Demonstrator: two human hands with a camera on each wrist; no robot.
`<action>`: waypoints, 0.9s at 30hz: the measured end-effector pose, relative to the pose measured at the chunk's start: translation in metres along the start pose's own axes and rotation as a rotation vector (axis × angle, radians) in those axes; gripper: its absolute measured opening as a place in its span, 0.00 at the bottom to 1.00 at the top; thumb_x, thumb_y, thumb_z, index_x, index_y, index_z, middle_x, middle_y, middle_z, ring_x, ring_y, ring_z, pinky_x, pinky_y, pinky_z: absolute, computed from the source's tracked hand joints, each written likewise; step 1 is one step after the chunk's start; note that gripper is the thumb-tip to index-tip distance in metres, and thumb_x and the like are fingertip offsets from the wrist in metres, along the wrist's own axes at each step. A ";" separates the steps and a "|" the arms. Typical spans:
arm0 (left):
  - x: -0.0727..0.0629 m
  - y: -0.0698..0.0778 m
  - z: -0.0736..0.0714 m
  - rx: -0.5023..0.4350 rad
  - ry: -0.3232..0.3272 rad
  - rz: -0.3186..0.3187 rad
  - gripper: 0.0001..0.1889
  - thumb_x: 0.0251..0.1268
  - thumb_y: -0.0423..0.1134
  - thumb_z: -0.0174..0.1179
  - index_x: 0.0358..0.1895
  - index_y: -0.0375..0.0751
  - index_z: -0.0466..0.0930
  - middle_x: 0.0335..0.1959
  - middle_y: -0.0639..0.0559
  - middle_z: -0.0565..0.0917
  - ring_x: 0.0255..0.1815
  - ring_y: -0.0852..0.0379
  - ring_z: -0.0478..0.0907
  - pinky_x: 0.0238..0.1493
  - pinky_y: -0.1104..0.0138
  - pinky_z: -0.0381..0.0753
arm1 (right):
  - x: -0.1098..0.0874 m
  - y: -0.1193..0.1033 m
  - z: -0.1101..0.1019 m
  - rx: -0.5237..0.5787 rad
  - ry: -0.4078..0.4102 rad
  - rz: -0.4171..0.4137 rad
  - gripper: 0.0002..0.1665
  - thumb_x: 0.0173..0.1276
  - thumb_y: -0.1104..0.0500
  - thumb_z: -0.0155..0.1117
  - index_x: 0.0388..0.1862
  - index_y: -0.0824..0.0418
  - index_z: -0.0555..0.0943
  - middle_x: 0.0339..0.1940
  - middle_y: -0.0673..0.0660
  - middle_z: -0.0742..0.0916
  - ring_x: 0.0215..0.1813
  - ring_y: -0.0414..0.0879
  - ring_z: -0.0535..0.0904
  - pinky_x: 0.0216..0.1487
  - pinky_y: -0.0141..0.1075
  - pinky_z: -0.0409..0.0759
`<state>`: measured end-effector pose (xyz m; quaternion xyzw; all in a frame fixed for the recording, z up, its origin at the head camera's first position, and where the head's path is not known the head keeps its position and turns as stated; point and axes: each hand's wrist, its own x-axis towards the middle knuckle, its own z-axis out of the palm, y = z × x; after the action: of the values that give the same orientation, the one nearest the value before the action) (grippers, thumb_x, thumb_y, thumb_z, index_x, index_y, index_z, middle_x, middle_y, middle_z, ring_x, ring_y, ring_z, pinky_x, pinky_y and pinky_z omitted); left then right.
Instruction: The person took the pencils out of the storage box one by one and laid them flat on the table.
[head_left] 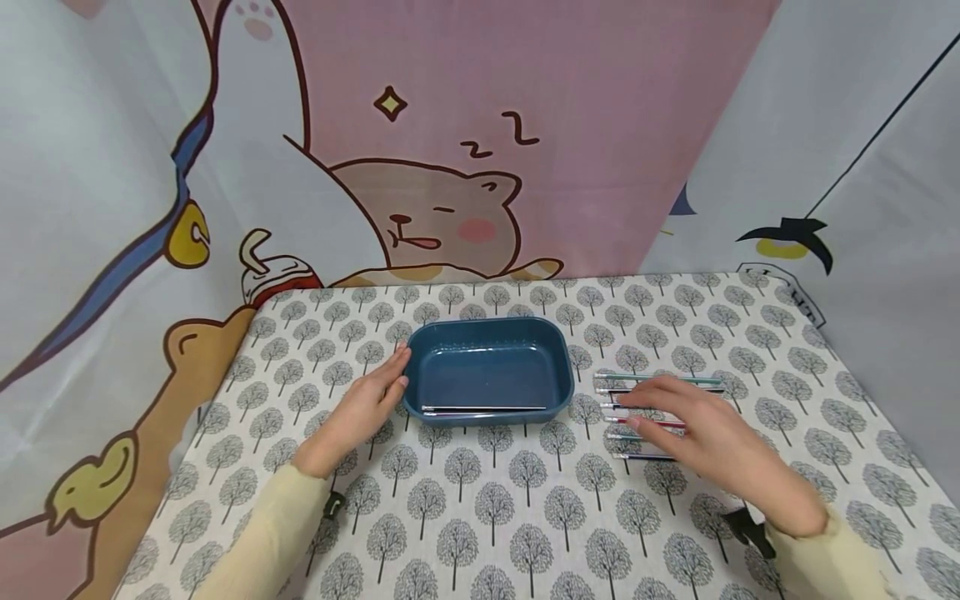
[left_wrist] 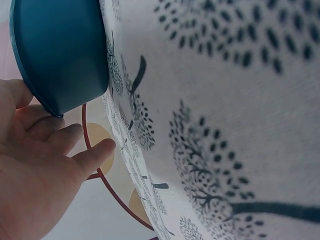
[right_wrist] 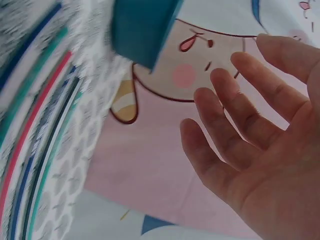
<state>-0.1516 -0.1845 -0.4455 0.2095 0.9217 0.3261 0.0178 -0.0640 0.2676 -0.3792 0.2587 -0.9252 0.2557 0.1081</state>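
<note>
A dark blue rectangular dish sits on the tree-print cloth. Along its near inner wall lie a couple of thin pencils, one dark and one purplish. My left hand touches the dish's left rim, its fingers loosely bent. From the left wrist view, the upper fingers meet the dish's outer wall and the lowest finger stands off. To the right of the dish, several pencils in teal, red, blue and dark colours lie in a row. Above them hovers my right hand, fingers spread and nothing in it.
The table is covered with a white cloth printed with grey trees. Behind it hangs a cartoon curtain, and more fabric drapes at both sides. Small black pieces show near each wrist.
</note>
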 end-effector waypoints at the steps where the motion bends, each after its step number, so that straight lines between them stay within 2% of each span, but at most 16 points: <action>1: 0.000 0.000 0.000 0.001 0.000 -0.001 0.28 0.85 0.38 0.49 0.80 0.34 0.58 0.82 0.41 0.56 0.81 0.42 0.56 0.79 0.48 0.59 | 0.003 -0.003 0.000 0.010 0.008 -0.008 0.16 0.70 0.59 0.73 0.55 0.47 0.88 0.55 0.44 0.86 0.51 0.42 0.84 0.45 0.40 0.87; 4: 0.000 0.000 0.000 0.001 0.000 0.000 0.28 0.85 0.38 0.49 0.80 0.34 0.58 0.82 0.41 0.55 0.81 0.42 0.56 0.79 0.48 0.59 | 0.010 -0.011 0.002 0.045 0.025 -0.025 0.18 0.69 0.59 0.73 0.57 0.48 0.87 0.58 0.45 0.86 0.56 0.43 0.83 0.50 0.35 0.85; 7: 0.000 0.001 0.000 0.001 0.000 0.002 0.28 0.84 0.38 0.49 0.80 0.33 0.58 0.82 0.41 0.55 0.81 0.41 0.56 0.78 0.48 0.59 | 0.018 -0.019 0.005 0.071 0.036 -0.040 0.20 0.69 0.59 0.74 0.59 0.48 0.86 0.62 0.46 0.84 0.60 0.45 0.82 0.54 0.36 0.83; 13: 0.000 0.001 0.000 -0.001 0.004 0.014 0.28 0.84 0.37 0.49 0.80 0.32 0.58 0.82 0.39 0.56 0.81 0.41 0.56 0.78 0.47 0.60 | 0.035 -0.034 0.013 0.135 0.054 -0.058 0.23 0.70 0.58 0.73 0.64 0.50 0.84 0.69 0.52 0.81 0.67 0.54 0.78 0.61 0.57 0.80; 15: 0.000 0.001 0.000 -0.001 0.005 0.017 0.28 0.84 0.37 0.49 0.80 0.32 0.58 0.82 0.39 0.56 0.81 0.41 0.56 0.78 0.47 0.60 | 0.040 -0.039 0.017 0.160 0.054 -0.057 0.24 0.71 0.58 0.72 0.65 0.51 0.83 0.70 0.52 0.80 0.69 0.56 0.76 0.62 0.61 0.78; 24: 0.000 0.001 0.000 0.010 0.016 0.022 0.28 0.84 0.37 0.50 0.80 0.32 0.58 0.81 0.37 0.57 0.81 0.41 0.58 0.78 0.48 0.61 | 0.072 -0.059 0.039 0.287 0.011 -0.073 0.28 0.75 0.54 0.69 0.72 0.52 0.78 0.74 0.50 0.77 0.74 0.50 0.72 0.70 0.55 0.74; 27: -0.001 0.001 0.000 0.010 0.021 0.023 0.28 0.84 0.37 0.50 0.80 0.32 0.59 0.81 0.38 0.58 0.80 0.40 0.58 0.78 0.48 0.60 | 0.084 -0.065 0.046 0.305 -0.016 -0.064 0.29 0.76 0.51 0.68 0.73 0.52 0.76 0.75 0.50 0.76 0.75 0.51 0.71 0.72 0.56 0.71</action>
<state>-0.1506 -0.1838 -0.4450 0.2168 0.9209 0.3241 0.0032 -0.1031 0.1597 -0.3631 0.3036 -0.8678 0.3874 0.0684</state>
